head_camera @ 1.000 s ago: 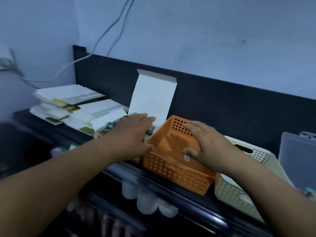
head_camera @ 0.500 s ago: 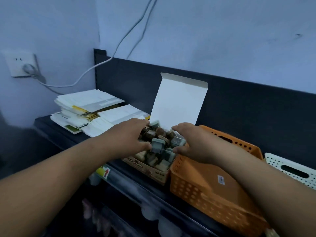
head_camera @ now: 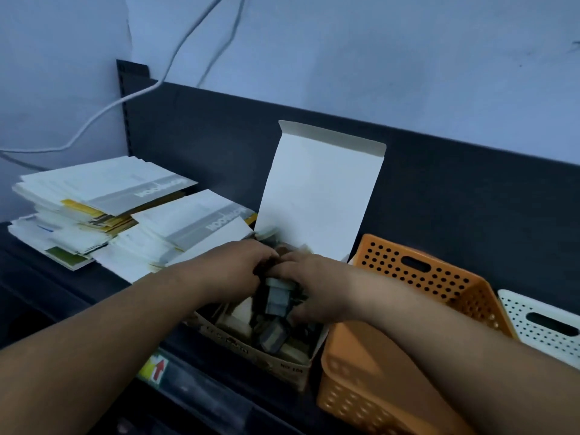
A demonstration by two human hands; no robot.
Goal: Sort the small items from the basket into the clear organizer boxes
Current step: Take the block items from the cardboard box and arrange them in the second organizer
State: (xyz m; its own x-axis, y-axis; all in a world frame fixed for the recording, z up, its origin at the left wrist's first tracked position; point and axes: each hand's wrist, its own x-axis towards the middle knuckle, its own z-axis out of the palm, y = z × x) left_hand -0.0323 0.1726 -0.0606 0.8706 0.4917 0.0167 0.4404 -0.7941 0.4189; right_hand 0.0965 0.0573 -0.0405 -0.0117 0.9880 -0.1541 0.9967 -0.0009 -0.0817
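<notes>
Sorting barely begun: a person's left hand (head_camera: 232, 268) and right hand (head_camera: 320, 287) meet, fingertips close together, inside an open cardboard box (head_camera: 282, 368) on a dark shelf (head_camera: 62, 296). They are buried among the small items (head_camera: 276, 298) heaped there, blocky grey and brown pieces, some wood-toned, all hard-edged. Blur hides whether either hand grips a piece. The box is thin printed card, its plain white lid (head_camera: 320, 199) standing upright at 12 o'clock. Just beside it at 3 o'clock, an orange basket (head_camera: 423, 277) of perforated plastic with a slot handle tilts toward the camera, its smooth floor bare as far as can be seen. A white basket (head_camera: 533, 321) of the same pattern sits beyond it, also at 3 o'clock. No clear organizer box is plainly in view, so by these signs every item is yet to be placed. At 10 o'clock lie stacks of glossy leaflets (head_camera: 103, 196); a white cable (head_camera: 125, 102) droops across the matte wall at 11 o'clock
</notes>
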